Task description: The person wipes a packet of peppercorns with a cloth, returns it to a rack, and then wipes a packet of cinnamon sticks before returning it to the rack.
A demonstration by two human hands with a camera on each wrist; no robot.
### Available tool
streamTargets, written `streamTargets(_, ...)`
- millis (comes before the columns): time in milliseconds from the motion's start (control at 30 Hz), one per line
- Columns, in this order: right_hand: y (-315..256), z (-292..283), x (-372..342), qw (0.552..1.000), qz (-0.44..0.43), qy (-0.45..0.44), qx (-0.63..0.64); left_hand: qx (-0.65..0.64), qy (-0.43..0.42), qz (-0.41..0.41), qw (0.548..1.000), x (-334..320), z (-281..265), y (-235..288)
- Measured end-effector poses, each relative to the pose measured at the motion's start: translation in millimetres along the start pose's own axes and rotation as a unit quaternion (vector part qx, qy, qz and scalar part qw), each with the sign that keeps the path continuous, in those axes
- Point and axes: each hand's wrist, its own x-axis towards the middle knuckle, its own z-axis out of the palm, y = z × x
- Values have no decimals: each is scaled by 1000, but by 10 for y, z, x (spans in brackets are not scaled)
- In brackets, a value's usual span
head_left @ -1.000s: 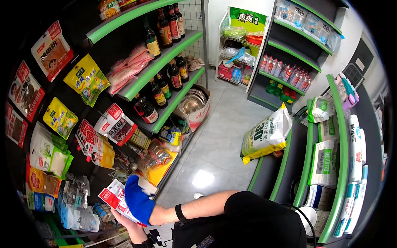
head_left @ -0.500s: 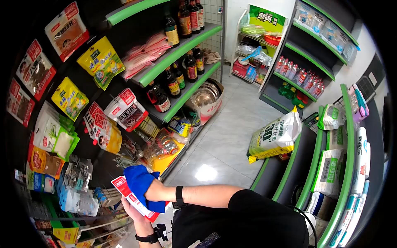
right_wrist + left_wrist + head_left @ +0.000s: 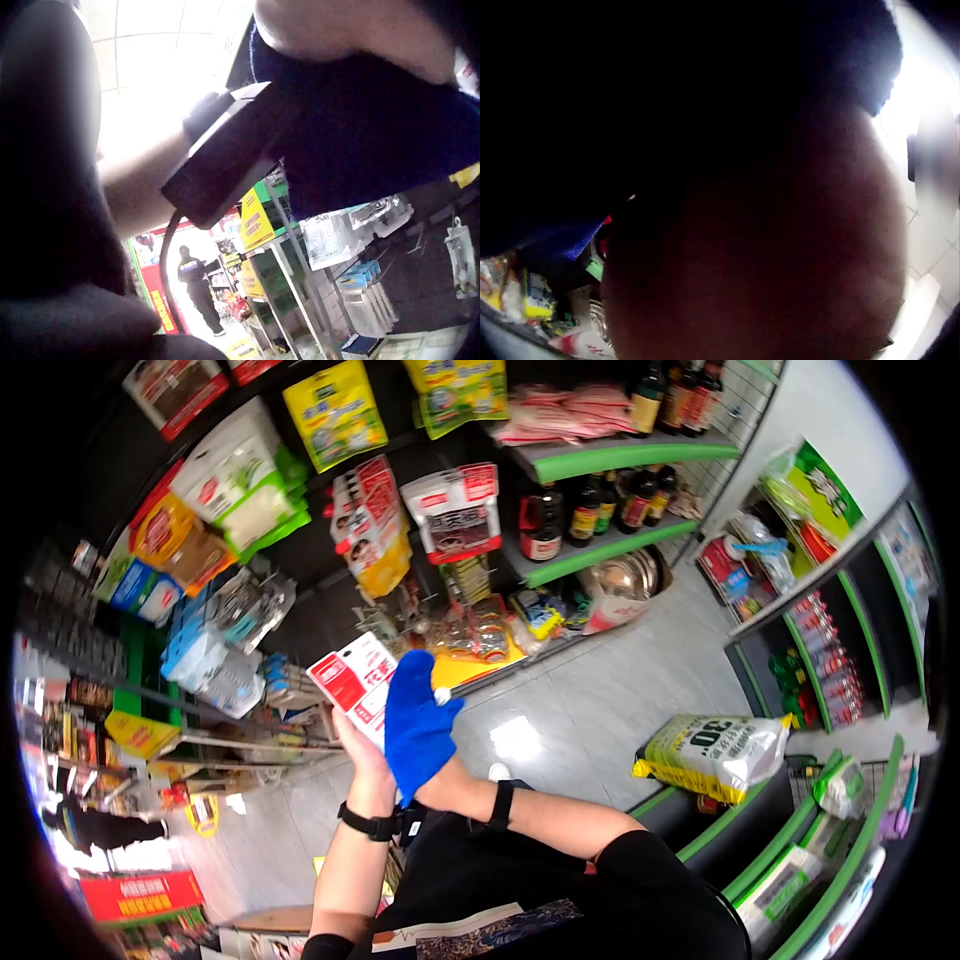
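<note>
A red and white packet (image 3: 340, 680) stands tilted in my left hand (image 3: 364, 755), which holds it at its lower edge; the fingers behind it are hidden. Against the packet's right side, my right hand (image 3: 450, 786) holds a blue cloth (image 3: 418, 735) that covers most of its fingers. In the left wrist view, dark skin and the dim cloth fill most of the picture. The right wrist view shows the cloth (image 3: 375, 135) in shadow beneath part of a hand.
Hanging packets, including a red and white pouch (image 3: 455, 515), and shelves with bottles (image 3: 541, 525) stand ahead. A large yellow and white bag (image 3: 712, 750) lies on the right-hand shelving. Wire racks are at left; a person in dark clothes (image 3: 100, 825) is beyond.
The head view has turned left, bringing the racks and distant person into sight. Both hands, with the packet and cloth, now appear higher and farther right in it.
</note>
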Motion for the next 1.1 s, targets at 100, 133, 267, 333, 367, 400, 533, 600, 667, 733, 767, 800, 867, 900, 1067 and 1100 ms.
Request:
streamTargets(100, 95, -30, 11, 999, -44, 19, 6, -45, -24, -7, 999, -70, 103, 45)
streamTargets(133, 184, -7, -21, 998, -34, -37, 27, -59, -17, -4, 998, -83, 134, 68)
streamTargets(267, 461, 13, -22, 997, -20, -22, 65, -53, -24, -12, 998, -72, -2, 113)
streamTargets(333, 519, -11, 40, 985, 63, -28, 159, -38, 3, -20, 999, -98, -2, 52)
streamTargets(367, 610, 37, 9, 990, 49, -34, 125, -30, 14, -22, 999, -109, -9, 10)
streamTargets(400, 614, 51, 39, 995, 33, -40, 90, -22, 23, -24, 999, -119, 2, -28)
streamTargets(533, 269, 132, -42, 997, 33, 6, 70, 25, -36, -43, 998, -185, 61, -61)
streamTargets(600, 129, 104, -111, 993, -26, 19, 113, 14, -99, -68, 993, -103, -197, -133)
streamTargets(667, 29, 28, -35, 991, -46, 26, 125, 3, -101, -103, 990, -68, -398, -200)
streamTargets(733, 172, 41, 26, 993, -66, 19, 97, 61, -34, -117, 991, -167, -235, -194)
streamTargets(767, 261, 45, 52, 993, -76, 14, 84, 95, -18, -126, 987, -206, -201, -194)
streamTargets(800, 346, 40, 89, 996, -61, 19, 67, 131, -2, -135, 982, -222, -185, -202)
streamTargets(867, 506, -14, 160, 998, -34, 28, 33, 75, 3, -160, 984, -307, -147, -255)
streamTargets(900, 559, -78, 152, 998, 32, -27, 51, 81, 4, -153, 985, -316, -155, -285)
streamTargets(1067, 627, 244, -119, 968, 140, -3, 207, 68, 27, -70, 995, -225, -217, -349)
streamTargets(1100, 497, 243, -126, 969, 122, -20, 216, 76, 50, -54, 994, -207, -165, -308)
